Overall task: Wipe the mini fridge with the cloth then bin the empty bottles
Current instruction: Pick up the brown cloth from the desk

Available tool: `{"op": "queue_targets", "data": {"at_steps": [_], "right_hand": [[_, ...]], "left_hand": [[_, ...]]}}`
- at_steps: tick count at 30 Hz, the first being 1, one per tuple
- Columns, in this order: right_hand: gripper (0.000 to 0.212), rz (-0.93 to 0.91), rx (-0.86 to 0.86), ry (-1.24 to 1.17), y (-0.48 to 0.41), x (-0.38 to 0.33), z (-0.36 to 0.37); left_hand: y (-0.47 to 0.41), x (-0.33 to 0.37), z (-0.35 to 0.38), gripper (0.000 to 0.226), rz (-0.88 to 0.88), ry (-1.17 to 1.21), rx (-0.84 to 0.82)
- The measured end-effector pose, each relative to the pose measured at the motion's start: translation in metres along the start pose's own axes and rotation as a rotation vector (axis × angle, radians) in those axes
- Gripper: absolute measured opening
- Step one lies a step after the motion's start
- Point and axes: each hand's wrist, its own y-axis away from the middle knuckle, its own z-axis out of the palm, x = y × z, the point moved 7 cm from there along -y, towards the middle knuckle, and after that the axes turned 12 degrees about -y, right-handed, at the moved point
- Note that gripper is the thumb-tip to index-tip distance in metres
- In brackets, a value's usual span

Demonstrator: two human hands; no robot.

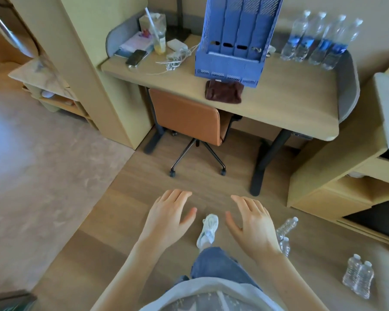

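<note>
A dark brown cloth [224, 90] lies crumpled on the wooden desk [290, 102], just in front of a blue file rack. The mini fridge [380, 223] shows as a dark panel low in the cabinet at the right edge. Clear plastic bottles lie on the floor: one [288, 225] and another [285, 246] beside my right hand, and a pair [358, 276] further right. My left hand [167, 217] and my right hand [253, 221] hover over the floor, fingers straight, holding nothing, far from the cloth.
Several labelled water bottles [319, 39] stand at the desk's back right. The blue file rack [236, 39], a phone [135, 57], a cup and cables share the desk. A tan office chair [186, 115] is tucked under it. My white shoe [208, 230] is on the floor.
</note>
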Motion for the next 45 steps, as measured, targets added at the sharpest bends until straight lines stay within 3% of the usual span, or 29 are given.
{"op": "queue_targets", "data": {"at_steps": [5,17,25,31,38,41,45], "right_hand": [[0.050,0.031,-0.042,-0.021,-0.120,0.040,0.003],[0.046,0.040,0.046,-0.026,-0.369,0.101,-0.024],[0.051,0.188,0.010,0.012,-0.438,0.148,0.035],[0.047,0.323,0.054,-0.037,-0.496,0.169,0.055],[0.065,0.759,-0.055,-0.133,-0.513,0.215,0.097],[0.068,0.810,-0.103,-0.087,-0.518,0.215,0.106],[0.070,0.871,-0.049,-0.216,-0.520,0.218,0.110]], "left_hand": [[-0.107,-0.011,0.008,0.043,0.019,-0.020,-0.048],[-0.373,-0.044,-0.023,0.046,0.047,-0.004,0.032],[-0.477,-0.078,0.036,0.047,0.160,-0.021,-0.153],[-0.555,-0.106,0.040,0.035,0.293,-0.015,-0.177],[-0.620,-0.116,0.048,0.051,0.422,-0.004,-0.195],[-0.631,-0.115,0.053,0.045,0.438,0.026,-0.221],[-0.631,-0.113,0.064,0.030,0.462,0.058,-0.264]]}}
